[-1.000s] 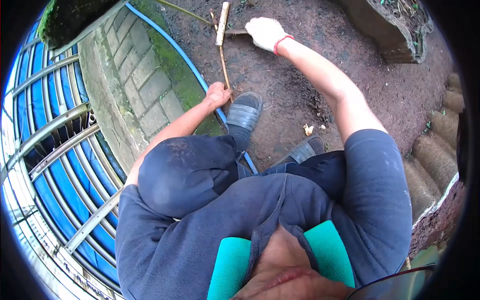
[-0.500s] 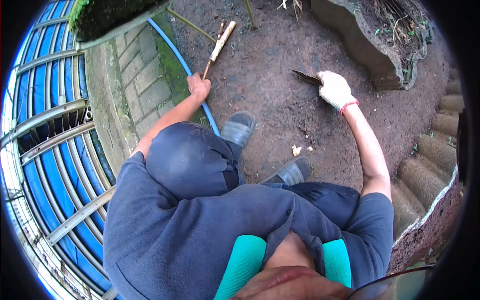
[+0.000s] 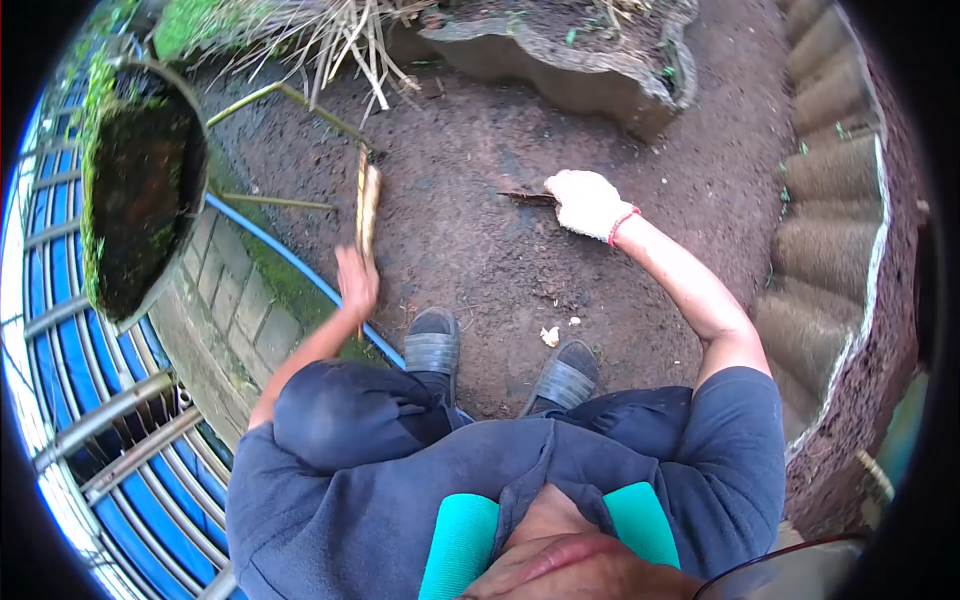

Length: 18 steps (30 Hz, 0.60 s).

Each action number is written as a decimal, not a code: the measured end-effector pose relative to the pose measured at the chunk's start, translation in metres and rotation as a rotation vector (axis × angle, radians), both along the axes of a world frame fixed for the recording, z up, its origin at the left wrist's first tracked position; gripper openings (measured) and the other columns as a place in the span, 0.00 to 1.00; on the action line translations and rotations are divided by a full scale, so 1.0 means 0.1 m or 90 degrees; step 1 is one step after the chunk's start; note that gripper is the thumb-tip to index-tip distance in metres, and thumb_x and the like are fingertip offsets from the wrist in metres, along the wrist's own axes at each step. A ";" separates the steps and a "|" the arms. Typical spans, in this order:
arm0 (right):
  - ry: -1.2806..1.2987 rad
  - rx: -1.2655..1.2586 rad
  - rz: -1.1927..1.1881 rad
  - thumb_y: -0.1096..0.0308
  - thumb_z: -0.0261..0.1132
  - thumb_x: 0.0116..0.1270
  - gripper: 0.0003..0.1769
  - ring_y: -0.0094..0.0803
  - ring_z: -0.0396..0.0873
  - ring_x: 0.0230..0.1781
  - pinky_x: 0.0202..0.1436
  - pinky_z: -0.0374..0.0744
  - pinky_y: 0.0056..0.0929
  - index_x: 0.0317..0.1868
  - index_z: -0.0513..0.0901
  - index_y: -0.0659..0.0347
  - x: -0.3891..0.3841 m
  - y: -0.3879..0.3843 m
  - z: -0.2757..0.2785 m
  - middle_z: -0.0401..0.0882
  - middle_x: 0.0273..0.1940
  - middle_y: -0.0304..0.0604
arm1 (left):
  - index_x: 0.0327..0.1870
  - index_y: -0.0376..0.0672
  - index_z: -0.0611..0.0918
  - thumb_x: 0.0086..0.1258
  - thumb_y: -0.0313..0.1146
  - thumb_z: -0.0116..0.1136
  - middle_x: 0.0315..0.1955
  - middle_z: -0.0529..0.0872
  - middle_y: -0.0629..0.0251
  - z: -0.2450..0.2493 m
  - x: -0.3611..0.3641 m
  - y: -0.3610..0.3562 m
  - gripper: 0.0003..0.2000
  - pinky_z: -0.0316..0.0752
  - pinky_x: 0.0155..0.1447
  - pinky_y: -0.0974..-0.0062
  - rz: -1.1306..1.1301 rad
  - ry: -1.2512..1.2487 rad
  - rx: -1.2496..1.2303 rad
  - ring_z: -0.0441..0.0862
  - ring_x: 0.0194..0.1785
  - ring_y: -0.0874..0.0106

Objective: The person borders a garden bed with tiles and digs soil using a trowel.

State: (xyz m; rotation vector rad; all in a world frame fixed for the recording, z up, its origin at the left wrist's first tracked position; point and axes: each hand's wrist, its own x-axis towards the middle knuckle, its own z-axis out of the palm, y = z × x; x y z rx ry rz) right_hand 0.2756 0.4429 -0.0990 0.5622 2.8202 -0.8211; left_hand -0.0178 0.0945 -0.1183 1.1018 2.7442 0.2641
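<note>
My bare left hand [image 3: 357, 282] is slightly blurred beside the moss-edged path, its fingers stretched out over the lower part of a thin brown stick [image 3: 361, 190]. A thicker, pale peeled stick [image 3: 371, 205] lies alongside, touching or almost touching the fingertips. My right hand [image 3: 588, 204], in a white glove with a red cuff, grips a knife by its hidden handle. The dark knife blade [image 3: 527, 198] points left above the soil. Pale scraps [image 3: 550, 336] lie on the ground near my sandals [image 3: 432, 350].
A blue hose [image 3: 275, 243] runs along the paved edge. A mossy block [image 3: 145, 190] stands at the left. Bent green stems [image 3: 280, 90] and dry stalks [image 3: 350, 45] lie ahead. Wavy-sided planters [image 3: 550, 75] border the soil, with corrugated edging [image 3: 830, 240] at the right.
The view has swung, bringing dry stalks into sight. My left hand has gone from pinching the thin stick's end to stretched fingers, with the sticks now beside it. My right hand keeps the knife.
</note>
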 end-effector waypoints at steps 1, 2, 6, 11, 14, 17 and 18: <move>-0.002 0.001 -0.004 0.69 0.58 0.60 0.13 0.52 0.82 0.47 0.54 0.80 0.48 0.43 0.83 0.62 0.08 -0.01 -0.02 0.84 0.42 0.56 | 0.47 0.38 0.74 0.74 0.30 0.55 0.44 0.71 0.44 0.06 0.20 -0.13 0.08 0.73 0.45 0.46 -0.056 0.009 0.001 0.76 0.42 0.41; 0.022 0.003 -0.018 0.69 0.58 0.60 0.13 0.52 0.83 0.47 0.53 0.80 0.48 0.43 0.83 0.62 0.13 -0.02 -0.05 0.84 0.42 0.56 | 0.49 0.39 0.74 0.74 0.29 0.55 0.44 0.70 0.46 0.10 0.39 -0.21 0.08 0.73 0.42 0.46 -0.066 -0.005 0.000 0.77 0.40 0.42; 0.041 0.015 -0.020 0.68 0.58 0.60 0.13 0.53 0.83 0.47 0.53 0.80 0.48 0.42 0.83 0.63 0.14 -0.03 -0.11 0.84 0.42 0.57 | 0.54 0.40 0.74 0.74 0.26 0.54 0.43 0.69 0.47 0.64 0.78 0.51 0.10 0.75 0.39 0.49 -0.197 -0.076 0.110 0.78 0.39 0.43; 0.000 0.005 -0.016 0.69 0.58 0.59 0.14 0.52 0.84 0.47 0.53 0.80 0.48 0.42 0.84 0.64 0.10 0.01 0.00 0.85 0.42 0.58 | 0.52 0.41 0.72 0.76 0.30 0.53 0.45 0.72 0.41 1.61 0.67 2.13 0.09 0.78 0.31 0.46 -0.458 -0.021 0.262 0.81 0.31 0.42; -0.013 0.014 -0.020 0.69 0.57 0.59 0.14 0.52 0.84 0.47 0.54 0.80 0.47 0.43 0.84 0.65 0.10 -0.02 0.06 0.85 0.43 0.59 | 0.45 0.38 0.71 0.71 0.26 0.53 0.43 0.73 0.45 1.95 0.45 3.07 0.06 0.79 0.36 0.50 -0.537 0.093 0.122 0.81 0.35 0.44; 0.028 0.011 -0.025 0.69 0.58 0.58 0.15 0.54 0.84 0.48 0.55 0.80 0.47 0.43 0.84 0.65 0.15 -0.03 0.01 0.85 0.43 0.60 | 0.64 0.39 0.68 0.67 0.38 0.62 0.55 0.67 0.44 1.64 -0.02 4.02 0.27 0.78 0.42 0.53 -0.444 0.016 0.101 0.78 0.45 0.48; 0.042 0.014 -0.028 0.69 0.58 0.58 0.15 0.55 0.84 0.48 0.55 0.80 0.48 0.43 0.84 0.65 0.17 -0.02 0.01 0.85 0.43 0.60 | 0.69 0.37 0.66 0.66 0.42 0.62 0.60 0.68 0.39 1.53 -0.14 4.25 0.32 0.78 0.46 0.53 -0.427 0.049 0.042 0.79 0.49 0.46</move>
